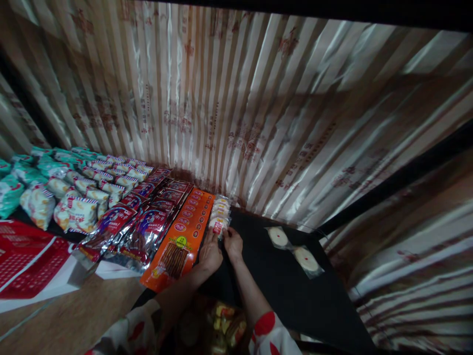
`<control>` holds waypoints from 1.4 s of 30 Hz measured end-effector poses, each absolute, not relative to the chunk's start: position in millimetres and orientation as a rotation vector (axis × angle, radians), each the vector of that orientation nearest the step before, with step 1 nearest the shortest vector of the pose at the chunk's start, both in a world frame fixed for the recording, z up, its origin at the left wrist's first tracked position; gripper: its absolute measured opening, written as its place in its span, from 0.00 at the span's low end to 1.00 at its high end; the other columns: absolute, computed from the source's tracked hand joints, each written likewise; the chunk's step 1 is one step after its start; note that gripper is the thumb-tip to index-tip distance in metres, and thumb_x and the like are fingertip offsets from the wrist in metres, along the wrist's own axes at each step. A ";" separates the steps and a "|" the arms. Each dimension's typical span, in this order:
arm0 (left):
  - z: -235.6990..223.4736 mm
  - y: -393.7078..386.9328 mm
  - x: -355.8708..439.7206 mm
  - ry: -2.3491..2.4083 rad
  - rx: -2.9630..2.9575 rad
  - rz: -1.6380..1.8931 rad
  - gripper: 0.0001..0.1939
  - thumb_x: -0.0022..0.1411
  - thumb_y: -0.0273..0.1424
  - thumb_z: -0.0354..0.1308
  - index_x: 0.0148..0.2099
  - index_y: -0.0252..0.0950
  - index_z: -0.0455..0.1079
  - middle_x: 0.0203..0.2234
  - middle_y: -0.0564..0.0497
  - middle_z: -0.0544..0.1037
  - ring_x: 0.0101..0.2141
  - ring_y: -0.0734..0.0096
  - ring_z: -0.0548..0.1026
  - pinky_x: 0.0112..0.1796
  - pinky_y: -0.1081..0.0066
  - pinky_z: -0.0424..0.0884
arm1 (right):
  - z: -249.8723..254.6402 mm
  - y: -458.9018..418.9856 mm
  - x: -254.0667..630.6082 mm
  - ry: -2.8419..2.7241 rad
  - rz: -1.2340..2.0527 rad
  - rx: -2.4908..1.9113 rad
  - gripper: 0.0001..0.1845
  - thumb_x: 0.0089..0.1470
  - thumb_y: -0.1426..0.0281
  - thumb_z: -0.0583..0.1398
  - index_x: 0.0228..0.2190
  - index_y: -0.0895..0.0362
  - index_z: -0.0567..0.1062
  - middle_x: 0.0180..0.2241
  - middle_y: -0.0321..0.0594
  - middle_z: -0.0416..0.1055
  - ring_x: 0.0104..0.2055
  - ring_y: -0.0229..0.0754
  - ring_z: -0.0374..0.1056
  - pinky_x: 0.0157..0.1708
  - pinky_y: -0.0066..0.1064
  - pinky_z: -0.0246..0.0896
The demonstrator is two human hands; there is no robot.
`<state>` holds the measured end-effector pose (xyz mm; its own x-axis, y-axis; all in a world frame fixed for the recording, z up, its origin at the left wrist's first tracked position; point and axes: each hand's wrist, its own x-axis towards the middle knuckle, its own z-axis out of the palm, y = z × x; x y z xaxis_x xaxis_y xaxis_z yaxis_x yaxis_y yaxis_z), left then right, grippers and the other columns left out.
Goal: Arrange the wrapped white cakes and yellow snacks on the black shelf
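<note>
A row of small clear-wrapped white packets runs from the back of the black shelf toward me. Both hands are at the near end of this row, on the front packet, which carries a red and white label. My left hand has its fingers closed on that packet's left and near side. At its right edge, my right hand grips it with curled fingers. Right beside my left hand lies a flat orange snack pack, and dark red foil packs overlap to its left.
On the shelf's right part lie two flat round pale items in clear wrappers. White snack bags and green bags stand at left. A red basket is lower left. A printed plastic sheet hangs behind.
</note>
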<state>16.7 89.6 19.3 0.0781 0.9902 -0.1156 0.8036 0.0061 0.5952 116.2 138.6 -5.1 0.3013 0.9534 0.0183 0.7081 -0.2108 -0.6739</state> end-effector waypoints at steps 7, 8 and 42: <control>15.2 93.3 18.8 1.750 1.862 0.456 0.33 0.53 0.20 0.45 0.62 0.22 0.50 0.63 0.40 0.48 0.62 0.61 0.46 0.60 0.68 0.46 | -4.5 141.2 114.3 -1.431 0.573 -1.972 0.18 0.52 0.63 0.52 0.41 0.57 0.73 0.38 0.42 0.75 0.38 0.42 0.70 0.36 0.28 0.61; 14.2 93.5 19.3 1.752 1.860 0.466 0.33 0.52 0.20 0.45 0.62 0.22 0.50 0.63 0.39 0.48 0.62 0.61 0.46 0.60 0.67 0.46 | -5.0 141.0 113.8 -1.425 0.569 -1.960 0.18 0.52 0.63 0.52 0.41 0.57 0.73 0.37 0.42 0.75 0.38 0.42 0.70 0.36 0.28 0.61; 5.7 89.0 32.2 1.871 1.852 0.563 0.27 0.57 0.19 0.39 0.60 0.21 0.54 0.61 0.34 0.49 0.62 0.56 0.46 0.58 0.58 0.52 | -11.6 121.2 110.2 -1.311 0.467 -1.818 0.22 0.52 0.63 0.52 0.43 0.64 0.71 0.39 0.52 0.71 0.39 0.45 0.69 0.41 0.32 0.63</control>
